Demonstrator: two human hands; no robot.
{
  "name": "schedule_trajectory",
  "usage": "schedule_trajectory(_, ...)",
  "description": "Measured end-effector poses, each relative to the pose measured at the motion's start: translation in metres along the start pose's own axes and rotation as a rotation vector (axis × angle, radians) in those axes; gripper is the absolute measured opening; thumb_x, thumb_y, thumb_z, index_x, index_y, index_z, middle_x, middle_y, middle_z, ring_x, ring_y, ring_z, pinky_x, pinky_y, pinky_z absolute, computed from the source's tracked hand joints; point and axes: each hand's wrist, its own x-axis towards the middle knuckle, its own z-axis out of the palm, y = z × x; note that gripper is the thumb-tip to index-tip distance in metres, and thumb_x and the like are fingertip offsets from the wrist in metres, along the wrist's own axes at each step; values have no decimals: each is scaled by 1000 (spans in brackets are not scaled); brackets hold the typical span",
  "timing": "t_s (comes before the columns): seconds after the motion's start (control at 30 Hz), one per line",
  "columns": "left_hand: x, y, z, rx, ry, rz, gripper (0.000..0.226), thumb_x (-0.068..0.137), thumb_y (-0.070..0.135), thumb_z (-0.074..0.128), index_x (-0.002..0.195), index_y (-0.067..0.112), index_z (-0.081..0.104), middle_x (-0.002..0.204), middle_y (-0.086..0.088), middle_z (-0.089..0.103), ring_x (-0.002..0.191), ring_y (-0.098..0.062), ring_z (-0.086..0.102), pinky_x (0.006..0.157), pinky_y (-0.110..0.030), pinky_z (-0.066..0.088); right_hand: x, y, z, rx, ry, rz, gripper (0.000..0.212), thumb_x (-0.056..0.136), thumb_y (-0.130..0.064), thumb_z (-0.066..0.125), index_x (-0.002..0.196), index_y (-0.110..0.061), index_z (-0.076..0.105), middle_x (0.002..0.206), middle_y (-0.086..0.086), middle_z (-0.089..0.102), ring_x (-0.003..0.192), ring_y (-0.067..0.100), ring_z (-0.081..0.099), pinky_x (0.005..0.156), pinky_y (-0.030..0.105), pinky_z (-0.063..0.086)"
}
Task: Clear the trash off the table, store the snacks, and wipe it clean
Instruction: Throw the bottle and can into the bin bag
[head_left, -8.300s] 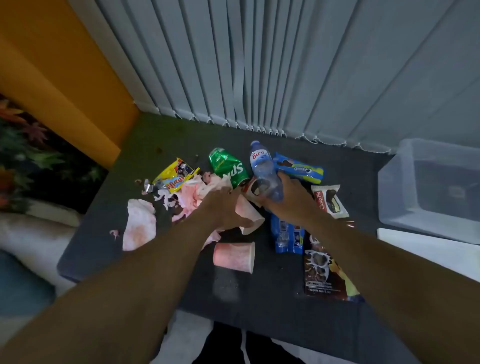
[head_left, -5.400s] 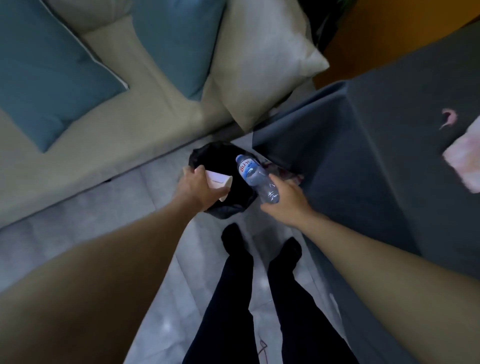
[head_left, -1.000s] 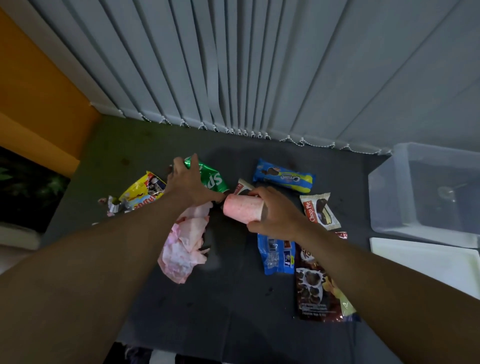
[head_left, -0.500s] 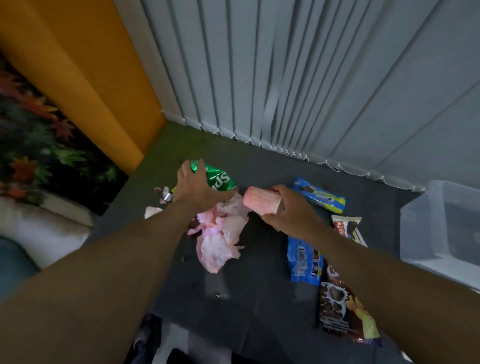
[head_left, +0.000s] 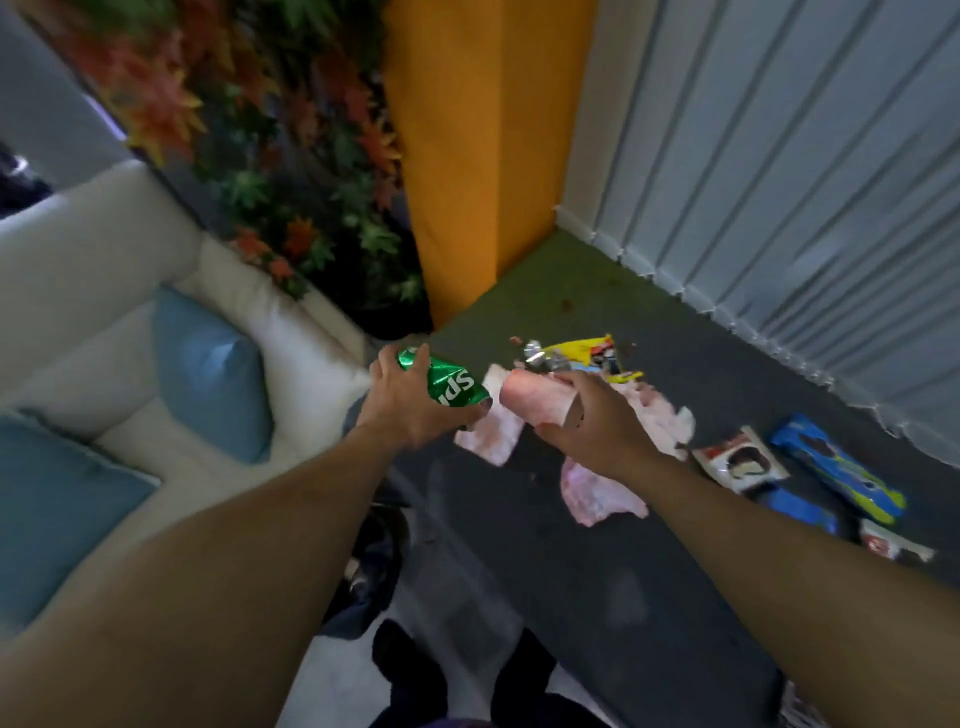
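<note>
My left hand (head_left: 410, 410) grips a crushed green soda can (head_left: 447, 384) above the table's left edge. My right hand (head_left: 597, 426) holds a pink-stained paper cup (head_left: 535, 402) on its side, just right of the can. On the dark grey table (head_left: 597, 571) lie pink-stained tissues (head_left: 597, 493), a yellow wrapper with foil scraps (head_left: 576, 353), and snack packs: a choco pie pack (head_left: 740, 462), a blue cookie pack (head_left: 836, 467), another blue pack (head_left: 800, 512).
A white sofa (head_left: 104, 270) with blue cushions (head_left: 208, 374) stands left of the table. A dark bin bag (head_left: 374, 561) sits on the floor between sofa and table, by my legs. Vertical blinds (head_left: 779, 182) and an orange wall (head_left: 467, 156) close the far side.
Both hands have lifted the can and the cup off the table and carried them left toward the table's edge. My view has swung left to the sofa.
</note>
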Motion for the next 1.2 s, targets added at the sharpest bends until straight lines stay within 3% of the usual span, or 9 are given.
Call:
schedule_trajectory(0.27, -30, -124, -18, 25, -13, -178, 112, 65, 81, 67, 151, 20, 30, 150, -16, 22, 139, -37, 23, 114, -47, 30, 13, -86, 92, -61, -166, -105, 73, 73, -41, 80, 137, -20, 50, 128, 3, 56, 116, 23, 55, 94, 31, 44)
schedule_trajectory(0.63, -69, -270, -3, -39, -80, -420, 116, 66, 81, 66, 153, 17, 26, 156, -20, 16, 144, -38, 19, 117, -44, 25, 14, -169, 209, -143, -360, -212, 71, 75, -38, 79, 138, -20, 50, 131, 4, 53, 114, 27, 56, 91, 35, 47)
schedule_trajectory(1.03, -43, -366, 70, -83, -186, -506, 121, 64, 86, 63, 156, 20, 22, 153, -18, 20, 143, -37, 20, 116, -45, 26, 24, -161, 333, -249, -464, -90, 67, 77, -38, 76, 136, -20, 49, 130, 3, 52, 113, 27, 56, 86, 32, 44)
schedule_trajectory(1.2, -23, -396, 114, -121, -232, -535, 121, 62, 86, 64, 154, 19, 26, 153, -18, 21, 143, -37, 23, 115, -45, 29, 32, -147, 376, -286, -504, -9, 70, 75, -40, 76, 136, -22, 47, 130, 3, 52, 115, 30, 56, 93, 45, 49)
